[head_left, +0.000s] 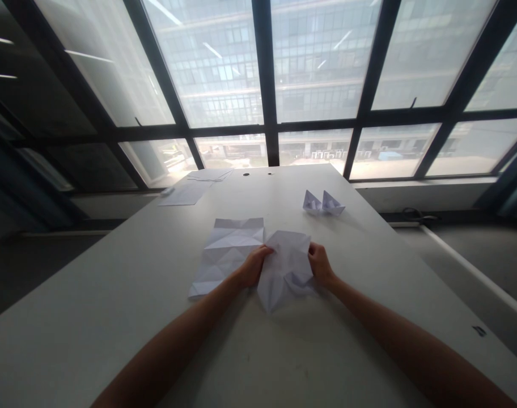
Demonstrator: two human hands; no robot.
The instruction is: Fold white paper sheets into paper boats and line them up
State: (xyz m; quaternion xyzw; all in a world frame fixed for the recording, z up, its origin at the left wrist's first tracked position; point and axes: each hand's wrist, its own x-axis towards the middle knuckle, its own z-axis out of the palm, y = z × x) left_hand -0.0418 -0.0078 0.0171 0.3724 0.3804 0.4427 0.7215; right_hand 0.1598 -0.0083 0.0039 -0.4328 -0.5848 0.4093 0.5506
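Observation:
A creased white sheet of paper [286,258], partly folded, is held up over the table between both hands. My left hand [255,265] is closed on its left edge, thumb lying on the paper. On the opposite edge my right hand [320,264] grips the same sheet with curled fingers. A loose flap shows low on the right of the sheet, and a point hangs down at its lower left. Just left of it, a second paper with fold lines [231,249] lies on the table, partly behind my left hand and forearm.
Two folded paper boats [323,204] stand side by side at the right back of the white table [126,294]. Flat white sheets [184,192] lie at the far left. Large windows [220,62] rise beyond the table.

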